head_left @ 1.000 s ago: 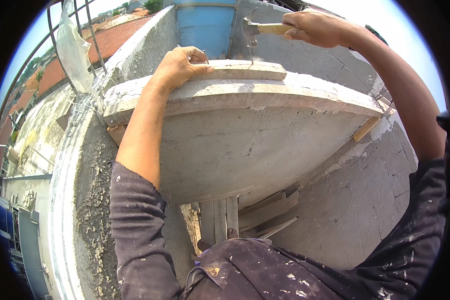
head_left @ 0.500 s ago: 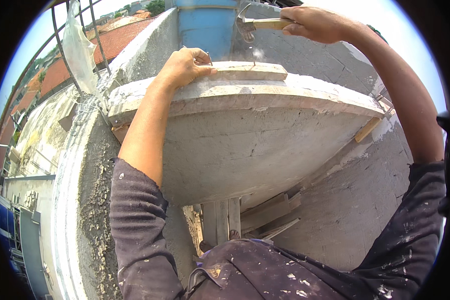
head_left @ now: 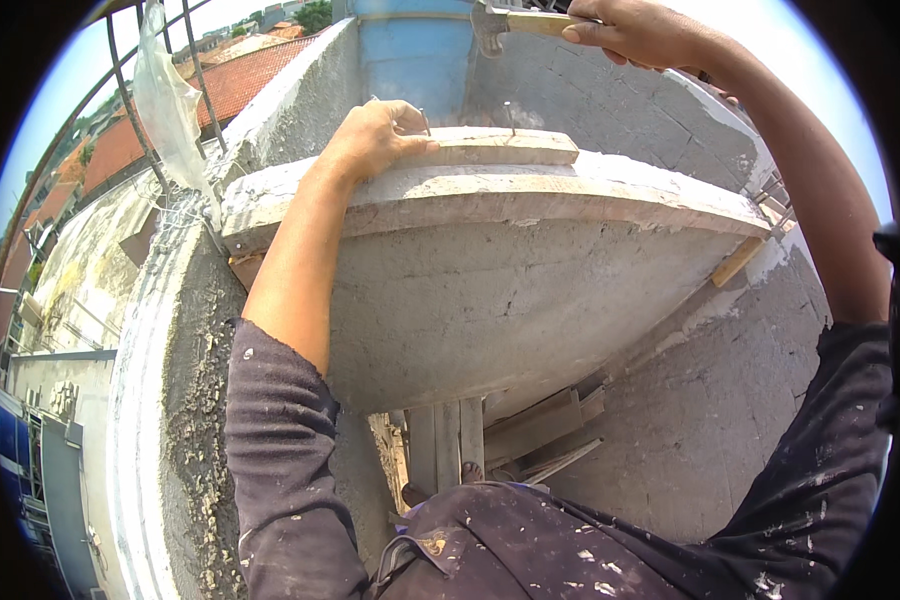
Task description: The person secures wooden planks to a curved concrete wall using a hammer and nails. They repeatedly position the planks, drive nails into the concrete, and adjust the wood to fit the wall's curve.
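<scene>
My right hand [head_left: 630, 32] grips the wooden handle of a claw hammer [head_left: 535, 23], raised above the wall. The hammer's metal head is on the left, partly cut off by the upper edge. My left hand [head_left: 375, 138] rests at the left end of a short wooden block [head_left: 495, 150], fingers curled, with a nail [head_left: 426, 122] upright at the fingertips. A second nail [head_left: 512, 116] stands in the block, right of my left hand and below the hammer. Under the block, a long board [head_left: 550, 205] runs along the top of the curved wall.
The grey plastered wall [head_left: 510, 300] curves below the board. Loose planks [head_left: 535, 430] lie down by my feet. Rebar [head_left: 125, 90] and a torn plastic sheet [head_left: 170, 100] stand at far left. A blue surface [head_left: 410, 60] rises behind, and rough masonry [head_left: 200, 400] borders the left.
The hammer and my right hand have risen a little, away from the standing nail. My left hand stays at the block's left end. The whole view has shifted slightly.
</scene>
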A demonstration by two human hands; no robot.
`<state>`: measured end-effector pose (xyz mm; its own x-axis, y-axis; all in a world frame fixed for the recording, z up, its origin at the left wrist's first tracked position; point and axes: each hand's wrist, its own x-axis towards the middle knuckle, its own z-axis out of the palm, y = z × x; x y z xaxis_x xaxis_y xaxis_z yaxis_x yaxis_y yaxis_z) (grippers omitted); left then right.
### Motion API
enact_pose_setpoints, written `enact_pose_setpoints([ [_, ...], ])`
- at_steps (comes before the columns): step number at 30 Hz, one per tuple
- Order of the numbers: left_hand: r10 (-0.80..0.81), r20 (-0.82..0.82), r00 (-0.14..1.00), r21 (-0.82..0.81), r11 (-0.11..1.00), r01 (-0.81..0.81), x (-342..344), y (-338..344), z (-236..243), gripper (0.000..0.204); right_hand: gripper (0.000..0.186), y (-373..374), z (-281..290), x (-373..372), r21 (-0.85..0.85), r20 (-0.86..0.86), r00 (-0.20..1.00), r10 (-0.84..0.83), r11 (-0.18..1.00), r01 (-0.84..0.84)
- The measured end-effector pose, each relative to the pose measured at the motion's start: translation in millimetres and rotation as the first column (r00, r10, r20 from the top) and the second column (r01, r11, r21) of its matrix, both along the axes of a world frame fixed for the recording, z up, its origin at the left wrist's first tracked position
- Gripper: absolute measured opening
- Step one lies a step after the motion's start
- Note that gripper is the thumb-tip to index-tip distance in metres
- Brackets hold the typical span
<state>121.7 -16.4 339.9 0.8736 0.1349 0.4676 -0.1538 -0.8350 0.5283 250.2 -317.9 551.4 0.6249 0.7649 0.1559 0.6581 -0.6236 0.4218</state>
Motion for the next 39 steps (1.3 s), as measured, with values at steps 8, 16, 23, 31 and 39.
enact_pose_setpoints([
  [8,-0.04,-0.02,0.999,-0.056,0.998,0.039,-1.9,-0.2,1.4,0.042,0.04,-6.1,-26.4,27.7,0.467,0.048,0.977,0.207,0.86,-0.205],
  [16,-0.026,-0.036,0.999,-0.034,0.999,0.025,-1.0,-0.5,6.0,0.042,0.042,-10.1,26.1,0.3,0.438,0.099,0.995,-0.017,0.899,-0.028],
  [23,-0.018,-0.11,0.994,-0.093,0.996,0.008,0.1,-0.4,5.0,0.039,0.042,-15.7,-53.1,14.8,-0.034,0.155,0.959,0.239,0.971,-0.237],
  [31,-0.029,-0.027,0.999,-0.05,0.998,0.028,1.7,0.0,2.0,0.044,0.044,1.2,54.1,43.9,0.625,0.148,0.98,0.13,0.756,-0.195],
  [39,-0.022,-0.044,0.999,-0.031,0.999,0.021,0.9,1.5,3.8,0.046,0.044,-15.4,-67.7,-12.9,-0.132,0.133,0.991,0.022,0.991,-0.004],
])
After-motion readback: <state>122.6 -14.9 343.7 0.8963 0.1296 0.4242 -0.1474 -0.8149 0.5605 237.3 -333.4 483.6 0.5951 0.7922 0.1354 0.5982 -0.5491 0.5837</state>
